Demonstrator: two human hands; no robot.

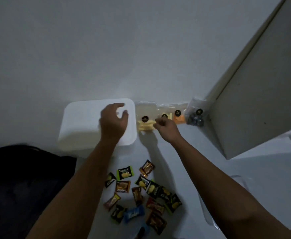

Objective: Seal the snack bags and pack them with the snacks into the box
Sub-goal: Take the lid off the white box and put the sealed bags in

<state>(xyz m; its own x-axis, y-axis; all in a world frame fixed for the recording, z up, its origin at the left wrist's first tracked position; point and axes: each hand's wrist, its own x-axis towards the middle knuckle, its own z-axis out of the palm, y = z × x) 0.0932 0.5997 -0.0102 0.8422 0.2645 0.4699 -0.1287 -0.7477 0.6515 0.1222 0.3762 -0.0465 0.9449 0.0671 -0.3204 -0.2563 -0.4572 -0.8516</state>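
A white box [82,125] stands against the wall, and my left hand [113,120] hovers over its right half with fingers spread and nothing in it. To the right of the box lie several clear snack bags with black round stickers: one with yellow pieces [145,124], one mostly behind my right hand, an orange one [179,118] and a dark one [195,117]. My right hand [165,128] has its fingers curled at the edge of the yellow bag; whether it grips the bag is unclear. Several small wrapped snacks [141,192] lie scattered near me.
A white cabinet panel [255,100] leans in from the right beside the dark bag. A dark cloth or bag [20,183] covers the lower left. A clear lid-like piece [208,200] lies under my right forearm. The wall stands just behind the box and bags.
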